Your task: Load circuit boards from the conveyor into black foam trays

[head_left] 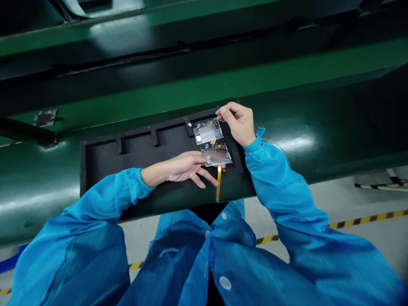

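A circuit board [220,155] with a metal shield and an orange flat ribbon cable [219,182] sits in my left hand [191,166], thumb on top of its left edge and the other fingers spread below. The cable hangs toward the bench's front edge. Just behind it, a second circuit board [208,132] lies at the right end of a black tray [108,159]. My right hand [237,121] is closed in a pinch at that second board's far right corner. Whatever is between those fingertips is too small or hidden to make out.
Low dividers split the black tray along its far side. Another circuit board [45,117] lies on the green bench [318,136] at the far left, near a dark post [28,131]. Yellow-and-black tape [369,219] marks the floor.
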